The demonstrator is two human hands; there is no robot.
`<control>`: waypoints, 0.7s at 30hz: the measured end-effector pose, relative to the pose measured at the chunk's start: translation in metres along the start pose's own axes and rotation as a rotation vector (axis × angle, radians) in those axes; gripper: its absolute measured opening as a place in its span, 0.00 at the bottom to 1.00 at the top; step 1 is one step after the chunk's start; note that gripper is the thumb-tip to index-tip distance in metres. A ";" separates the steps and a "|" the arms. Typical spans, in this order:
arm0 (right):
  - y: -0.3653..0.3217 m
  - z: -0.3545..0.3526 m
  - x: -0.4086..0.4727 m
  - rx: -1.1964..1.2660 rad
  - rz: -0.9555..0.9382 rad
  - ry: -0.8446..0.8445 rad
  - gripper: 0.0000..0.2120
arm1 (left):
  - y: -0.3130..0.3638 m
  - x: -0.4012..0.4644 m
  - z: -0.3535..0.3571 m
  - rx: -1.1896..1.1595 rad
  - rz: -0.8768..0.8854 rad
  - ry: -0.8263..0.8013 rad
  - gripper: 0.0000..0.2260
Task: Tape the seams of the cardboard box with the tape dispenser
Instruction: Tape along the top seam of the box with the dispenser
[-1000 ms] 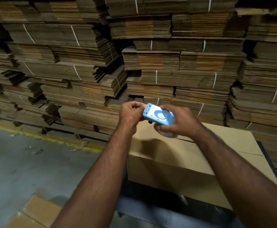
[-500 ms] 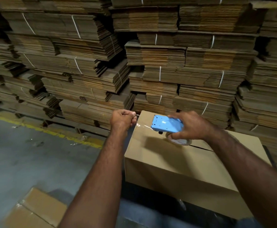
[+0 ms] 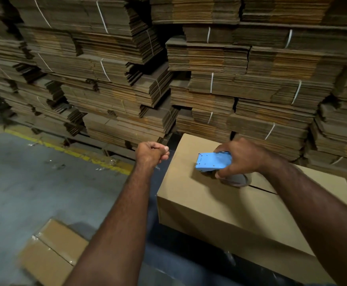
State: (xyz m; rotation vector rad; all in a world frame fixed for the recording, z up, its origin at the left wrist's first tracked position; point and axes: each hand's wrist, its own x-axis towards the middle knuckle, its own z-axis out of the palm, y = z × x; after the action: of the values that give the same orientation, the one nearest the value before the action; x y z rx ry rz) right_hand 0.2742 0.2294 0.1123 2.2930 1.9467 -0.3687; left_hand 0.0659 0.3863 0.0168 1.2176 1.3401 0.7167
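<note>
A closed brown cardboard box point(image 3: 220, 203) stands in front of me, its top seam running from under the dispenser toward the right. My right hand point(image 3: 242, 157) grips a blue tape dispenser point(image 3: 212, 162) with a clear tape roll point(image 3: 237, 179), resting on the box top near the seam's left part. My left hand point(image 3: 152, 152) is fisted just past the box's left edge, pinching the end of the clear tape, which is barely visible between hand and dispenser.
Tall stacks of strapped flat cardboard point(image 3: 189, 69) fill the background right behind the box. A taped box point(image 3: 53, 252) lies on the grey concrete floor at lower left. A yellow floor line point(image 3: 65, 149) runs along the stacks.
The hands drew apart: my left hand pulled the tape end leftward off the box edge while my right hand lowered the dispenser onto the box top.
</note>
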 end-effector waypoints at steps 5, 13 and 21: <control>0.000 0.004 0.011 -0.046 0.019 -0.044 0.38 | -0.025 0.000 0.017 0.047 -0.007 0.015 0.03; -0.008 0.009 0.020 -0.133 0.027 -0.029 0.35 | -0.037 -0.007 0.007 0.361 0.200 0.109 0.11; -0.013 0.005 0.020 -0.111 0.007 -0.099 0.35 | -0.025 -0.040 0.010 0.462 0.178 -0.279 0.16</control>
State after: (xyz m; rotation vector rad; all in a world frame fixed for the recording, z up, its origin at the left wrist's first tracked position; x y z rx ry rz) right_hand 0.2636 0.2496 0.1030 2.1695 1.8629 -0.3562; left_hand 0.0630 0.3401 0.0048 1.7532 1.2055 0.3439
